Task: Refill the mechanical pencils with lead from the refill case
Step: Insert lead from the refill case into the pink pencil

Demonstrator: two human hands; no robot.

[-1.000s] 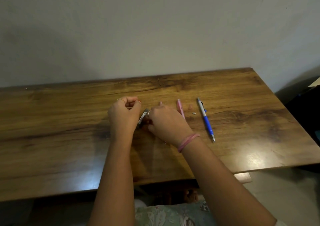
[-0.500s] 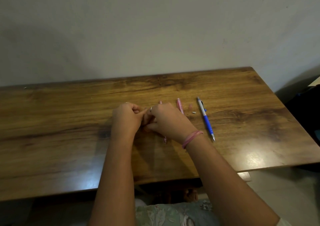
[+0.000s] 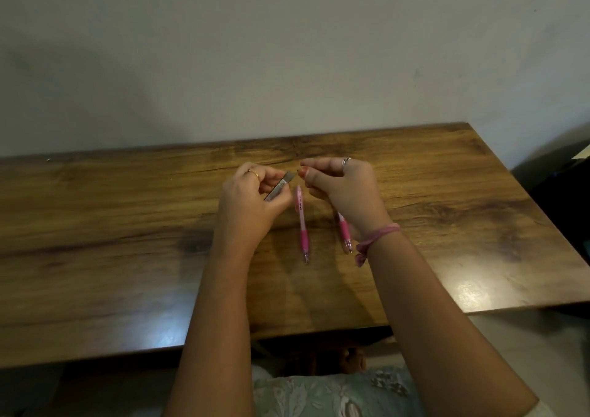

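Left hand [image 3: 252, 202] was clenched around the lead refill case [image 3: 278, 189], tilted, its open end toward the right hand [image 3: 343, 189]. Right grip was pinched at the fingertips [image 3: 305, 171]; whether it held a lead, I couldn't tell. Two pink mechanical pencils [image 3: 301, 225] [image 3: 344, 233] lay flat mid-counter [image 3: 111, 241], one half under the right wrist. Broad bare wood ran either side, wall [image 3: 287, 49] along the far edge.

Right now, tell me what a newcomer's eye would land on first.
Two hands raised over the middle of the wooden table: the left hand holds a grey lead refill case, the right hand is pinched shut beside its tip. Below lie two pink mechanical pencils, side by side.
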